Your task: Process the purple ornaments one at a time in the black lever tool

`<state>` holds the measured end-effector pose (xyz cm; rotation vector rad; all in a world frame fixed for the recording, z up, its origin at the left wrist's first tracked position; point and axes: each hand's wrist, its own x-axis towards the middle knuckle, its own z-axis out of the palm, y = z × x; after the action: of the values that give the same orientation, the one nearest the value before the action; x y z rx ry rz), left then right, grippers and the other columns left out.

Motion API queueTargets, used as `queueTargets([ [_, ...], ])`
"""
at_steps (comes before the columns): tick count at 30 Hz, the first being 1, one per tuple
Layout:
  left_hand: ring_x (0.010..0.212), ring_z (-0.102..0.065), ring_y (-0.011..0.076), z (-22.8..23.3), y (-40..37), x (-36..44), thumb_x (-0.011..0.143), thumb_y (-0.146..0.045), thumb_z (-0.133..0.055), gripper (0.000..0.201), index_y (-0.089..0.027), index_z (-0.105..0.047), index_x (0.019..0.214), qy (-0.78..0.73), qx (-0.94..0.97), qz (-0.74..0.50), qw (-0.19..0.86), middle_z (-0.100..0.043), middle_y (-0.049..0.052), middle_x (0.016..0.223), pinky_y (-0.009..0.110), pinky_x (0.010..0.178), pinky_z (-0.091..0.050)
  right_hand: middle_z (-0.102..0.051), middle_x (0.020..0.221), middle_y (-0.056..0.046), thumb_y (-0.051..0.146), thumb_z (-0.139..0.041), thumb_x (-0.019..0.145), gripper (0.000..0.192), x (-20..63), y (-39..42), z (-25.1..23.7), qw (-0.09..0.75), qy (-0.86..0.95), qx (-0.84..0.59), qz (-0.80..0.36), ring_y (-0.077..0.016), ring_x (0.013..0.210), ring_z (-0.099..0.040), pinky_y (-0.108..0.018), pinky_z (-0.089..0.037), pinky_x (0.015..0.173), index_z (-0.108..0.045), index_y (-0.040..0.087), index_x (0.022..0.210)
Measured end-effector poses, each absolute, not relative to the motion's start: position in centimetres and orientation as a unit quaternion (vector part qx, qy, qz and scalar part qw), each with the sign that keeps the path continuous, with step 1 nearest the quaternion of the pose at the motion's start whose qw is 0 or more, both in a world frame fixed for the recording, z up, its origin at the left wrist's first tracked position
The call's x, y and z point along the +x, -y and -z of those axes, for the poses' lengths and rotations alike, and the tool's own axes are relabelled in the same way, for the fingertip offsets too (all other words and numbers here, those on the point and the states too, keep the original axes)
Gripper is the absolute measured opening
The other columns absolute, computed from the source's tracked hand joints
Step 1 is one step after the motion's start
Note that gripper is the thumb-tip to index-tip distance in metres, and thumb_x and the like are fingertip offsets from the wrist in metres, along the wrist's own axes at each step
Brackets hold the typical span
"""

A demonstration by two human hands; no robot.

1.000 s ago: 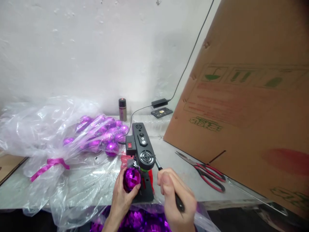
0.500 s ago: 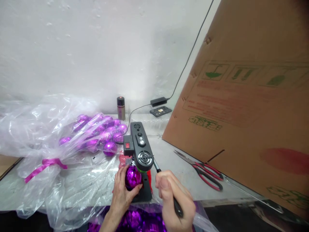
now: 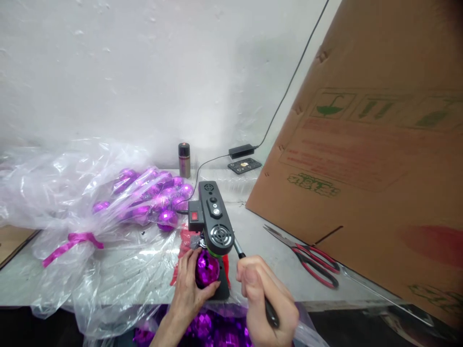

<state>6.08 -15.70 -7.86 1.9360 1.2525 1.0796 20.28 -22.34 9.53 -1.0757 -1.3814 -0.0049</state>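
Shifted rightward toward the black machine: purple ball, likely light, slick, dentable, best cupped round its sides, as left hand does; right hand clenching lever.

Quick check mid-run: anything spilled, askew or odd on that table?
I see no spill around the black machine. On the left, crumpled clear plastic droops over the front edge of the table, which looks untidy. On the right, the carton bears a blurred red patch; stain or print, I can't tell.
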Motion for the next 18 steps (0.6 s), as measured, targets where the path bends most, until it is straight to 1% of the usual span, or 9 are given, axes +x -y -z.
queueTargets([
  [4,0.137,-0.064,0.0439,7.3,15.3,6.0,0.073,-0.037,-0.088,0.075,-0.021,-0.065,0.142,-0.485,0.690,-0.413,0.343,-0.070,0.017,0.139,0.070,0.119,-0.049,-0.048,0.072,0.004,0.000,-0.041,0.106,0.033,20.3,22.3,-9.7,0.642,0.611,-0.463,0.002,-0.0074,0.062,-0.051,-0.021,-0.041,0.054,-0.044,0.024,0.083],
  [7,0.140,-0.064,0.0419,7.3,14.7,5.3,0.076,-0.046,-0.088,0.077,-0.022,-0.063,0.144,-0.498,0.631,-0.429,0.412,-0.070,0.016,0.144,0.065,0.123,-0.046,-0.048,0.072,0.003,-0.002,-0.041,0.104,0.033,20.3,22.3,-9.9,0.642,0.614,-0.459,0.004,-0.0077,0.060,-0.050,-0.022,-0.040,0.053,-0.045,0.024,0.083],
  [9,0.140,-0.066,0.0393,7.4,14.3,4.6,0.079,-0.055,-0.086,0.080,-0.023,-0.059,0.147,-0.494,0.573,-0.439,0.484,-0.070,0.017,0.147,0.059,0.123,-0.048,-0.047,0.071,0.003,-0.001,-0.042,0.104,0.033,20.3,22.4,-9.8,0.642,0.613,-0.461,0.003,-0.0082,0.060,-0.049,-0.023,-0.039,0.053,-0.045,0.024,0.083],
  [12,0.132,-0.073,0.0352,7.6,13.9,3.6,0.079,-0.063,-0.086,0.084,-0.023,-0.057,0.146,-0.463,0.512,-0.440,0.575,-0.074,0.016,0.142,0.051,0.116,-0.056,-0.048,0.071,0.003,0.001,-0.042,0.105,0.032,20.3,22.4,-9.6,0.642,0.610,-0.464,-0.003,-0.0084,0.060,-0.049,-0.023,-0.039,0.054,-0.045,0.024,0.083],
  [15,0.133,-0.072,0.0350,7.4,13.8,3.2,0.077,-0.060,-0.089,0.083,-0.023,-0.057,0.145,-0.447,0.504,-0.436,0.596,-0.074,0.015,0.144,0.050,0.116,-0.056,-0.048,0.072,0.004,0.002,-0.042,0.106,0.031,20.3,22.5,-9.5,0.641,0.609,-0.468,-0.004,-0.0082,0.061,-0.050,-0.023,-0.039,0.054,-0.044,0.024,0.085],
  [18,0.135,-0.071,0.0372,6.6,14.0,3.2,0.077,-0.055,-0.089,0.083,-0.021,-0.058,0.145,-0.458,0.530,-0.424,0.574,-0.073,0.017,0.145,0.053,0.119,-0.054,-0.049,0.071,0.004,0.002,-0.043,0.105,0.030,20.3,22.5,-9.4,0.641,0.606,-0.471,-0.005,-0.0084,0.060,-0.051,-0.023,-0.040,0.054,-0.045,0.024,0.084],
])
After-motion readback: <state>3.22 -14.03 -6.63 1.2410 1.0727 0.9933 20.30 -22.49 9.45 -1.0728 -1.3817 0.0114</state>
